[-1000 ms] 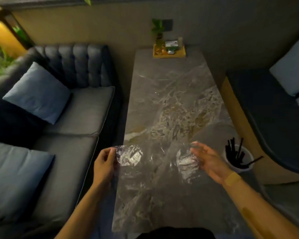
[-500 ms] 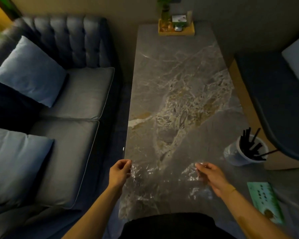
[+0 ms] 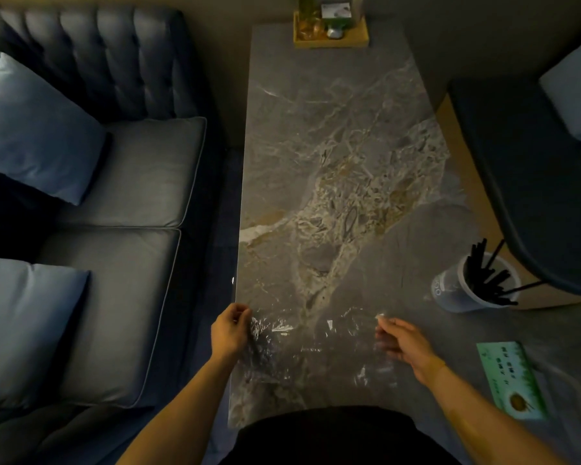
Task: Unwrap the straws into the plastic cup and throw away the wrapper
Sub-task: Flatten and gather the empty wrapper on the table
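A clear plastic wrapper (image 3: 316, 340) is stretched flat over the near end of the marble table (image 3: 332, 162). My left hand (image 3: 230, 330) pinches its left edge at the table's left side. The wrapper's right edge is pinched in my right hand (image 3: 401, 342). A white plastic cup (image 3: 450, 290) stands at the table's right edge, holding several black straws (image 3: 487, 280) that lean out to the right.
A green printed card (image 3: 510, 377) lies at the near right. A yellow tray (image 3: 331, 38) with small items sits at the table's far end. A grey sofa (image 3: 114, 229) with blue cushions runs along the left; a dark seat (image 3: 534, 179) stands on the right.
The wrapper, held crumpled above the table a second ago, is now spread wide and low over the near end. Both hands moved toward me and the view tilted downward.
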`<state>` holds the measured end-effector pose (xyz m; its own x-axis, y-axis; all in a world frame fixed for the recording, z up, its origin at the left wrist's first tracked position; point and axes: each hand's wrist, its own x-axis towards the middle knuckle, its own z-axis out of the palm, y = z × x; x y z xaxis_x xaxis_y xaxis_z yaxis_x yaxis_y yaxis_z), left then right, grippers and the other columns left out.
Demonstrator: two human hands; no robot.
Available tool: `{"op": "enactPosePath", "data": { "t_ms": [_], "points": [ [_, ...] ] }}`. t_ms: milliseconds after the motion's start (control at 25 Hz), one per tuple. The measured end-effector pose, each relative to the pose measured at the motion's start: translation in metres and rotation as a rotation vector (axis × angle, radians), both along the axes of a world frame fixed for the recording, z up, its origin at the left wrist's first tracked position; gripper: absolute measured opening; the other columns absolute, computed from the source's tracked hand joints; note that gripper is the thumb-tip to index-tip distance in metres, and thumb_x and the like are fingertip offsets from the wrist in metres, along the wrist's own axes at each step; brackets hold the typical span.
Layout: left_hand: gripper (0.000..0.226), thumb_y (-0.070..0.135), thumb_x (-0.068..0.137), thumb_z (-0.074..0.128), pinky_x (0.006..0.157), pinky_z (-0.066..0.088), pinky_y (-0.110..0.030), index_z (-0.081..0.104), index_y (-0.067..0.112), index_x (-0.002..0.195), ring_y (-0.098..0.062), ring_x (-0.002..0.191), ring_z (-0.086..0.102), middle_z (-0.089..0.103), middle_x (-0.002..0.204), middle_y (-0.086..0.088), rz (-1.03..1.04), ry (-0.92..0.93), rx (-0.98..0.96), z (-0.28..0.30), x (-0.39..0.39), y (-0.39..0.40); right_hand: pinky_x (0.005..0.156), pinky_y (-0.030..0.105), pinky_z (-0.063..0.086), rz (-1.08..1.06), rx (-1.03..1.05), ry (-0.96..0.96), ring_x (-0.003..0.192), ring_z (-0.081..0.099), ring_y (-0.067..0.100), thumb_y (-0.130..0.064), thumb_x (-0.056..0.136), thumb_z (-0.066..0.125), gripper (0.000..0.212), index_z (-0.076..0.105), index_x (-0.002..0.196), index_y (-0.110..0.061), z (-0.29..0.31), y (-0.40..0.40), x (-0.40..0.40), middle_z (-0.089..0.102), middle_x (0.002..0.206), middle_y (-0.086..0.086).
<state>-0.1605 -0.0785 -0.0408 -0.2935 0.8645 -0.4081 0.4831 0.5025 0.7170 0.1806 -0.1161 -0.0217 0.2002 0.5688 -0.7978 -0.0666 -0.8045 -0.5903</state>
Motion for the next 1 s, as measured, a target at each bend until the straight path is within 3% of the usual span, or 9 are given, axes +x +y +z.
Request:
{"op": "enactPosePath", "data": {
  "t_ms": [120, 240, 360, 520, 760, 920, 1000],
  "points": [
    [0.008, 0.017, 0.092, 0.063, 0.058, 0.041, -0.021, 0.065, 0.019, 0.085, -0.016, 0.073, 0.063, 0.067, 0.079, -0.001, 0.000, 0.009, -0.018, -0.004, 0.003, 0.003, 0.056, 0.026, 0.044, 0.008, -0.003, -0.055, 0.063, 0.058, 0.015, -0.028, 0.092, 0.059, 0.022, 0.066, 0.078, -0.013, -0.006, 0.001, -0.002, 0.066, 0.073, 0.007],
    [0.009, 0.018, 0.092, 0.062, 0.064, 0.044, -0.027, 0.066, 0.021, 0.085, -0.016, 0.074, 0.063, 0.068, 0.079, -0.001, -0.080, 0.006, -0.066, -0.008, 0.004, 0.004, 0.057, 0.027, 0.044, 0.030, 0.017, -0.045, 0.061, 0.059, 0.016, -0.021, 0.092, 0.061, 0.006, 0.065, 0.093, -0.016, -0.006, 0.002, -0.001, 0.069, 0.080, 0.006],
    [0.008, 0.021, 0.092, 0.064, 0.064, 0.044, -0.027, 0.066, 0.023, 0.085, -0.013, 0.072, 0.061, 0.066, 0.077, 0.003, -0.134, 0.005, -0.077, -0.007, 0.001, 0.006, 0.059, 0.026, 0.044, 0.064, 0.049, -0.059, 0.067, 0.061, 0.016, -0.021, 0.092, 0.062, 0.011, 0.063, 0.102, -0.022, -0.001, 0.012, 0.005, 0.071, 0.086, 0.005],
    [0.011, 0.021, 0.092, 0.064, 0.061, 0.043, -0.026, 0.065, 0.027, 0.082, -0.013, 0.072, 0.061, 0.066, 0.076, 0.004, -0.130, 0.010, -0.078, -0.005, 0.000, 0.008, 0.057, 0.026, 0.041, 0.098, 0.042, -0.078, 0.069, 0.056, 0.016, -0.015, 0.093, 0.059, 0.016, 0.067, 0.106, -0.007, -0.002, 0.018, 0.012, 0.070, 0.086, 0.008],
    [0.009, 0.020, 0.092, 0.064, 0.071, 0.046, -0.031, 0.071, 0.013, 0.091, -0.020, 0.080, 0.064, 0.070, 0.085, -0.005, -0.052, -0.010, -0.079, -0.004, 0.003, 0.006, 0.061, 0.030, 0.042, -0.114, -0.066, -0.028, 0.076, 0.059, 0.019, -0.025, 0.085, 0.068, 0.017, 0.073, 0.095, -0.012, -0.005, 0.023, 0.014, 0.070, 0.088, 0.006],
    [0.010, 0.020, 0.090, 0.066, 0.071, 0.045, -0.030, 0.072, 0.011, 0.088, -0.024, 0.084, 0.065, 0.071, 0.084, -0.008, 0.026, -0.051, -0.102, -0.002, 0.007, 0.009, 0.049, 0.027, 0.034, -0.318, -0.067, -0.076, 0.054, 0.051, 0.017, -0.023, 0.082, 0.071, 0.020, 0.069, 0.067, -0.011, -0.014, 0.029, 0.006, 0.062, 0.061, 0.004],
    [0.011, 0.021, 0.090, 0.066, 0.073, 0.047, -0.032, 0.072, 0.012, 0.089, -0.025, 0.085, 0.066, 0.071, 0.085, -0.008, 0.022, -0.048, -0.115, -0.001, 0.010, 0.011, 0.048, 0.028, 0.035, -0.353, -0.051, -0.149, 0.052, 0.047, 0.018, -0.028, 0.083, 0.072, 0.028, 0.062, 0.061, -0.013, -0.020, 0.029, 0.001, 0.057, 0.059, 0.005]
  ]
}}
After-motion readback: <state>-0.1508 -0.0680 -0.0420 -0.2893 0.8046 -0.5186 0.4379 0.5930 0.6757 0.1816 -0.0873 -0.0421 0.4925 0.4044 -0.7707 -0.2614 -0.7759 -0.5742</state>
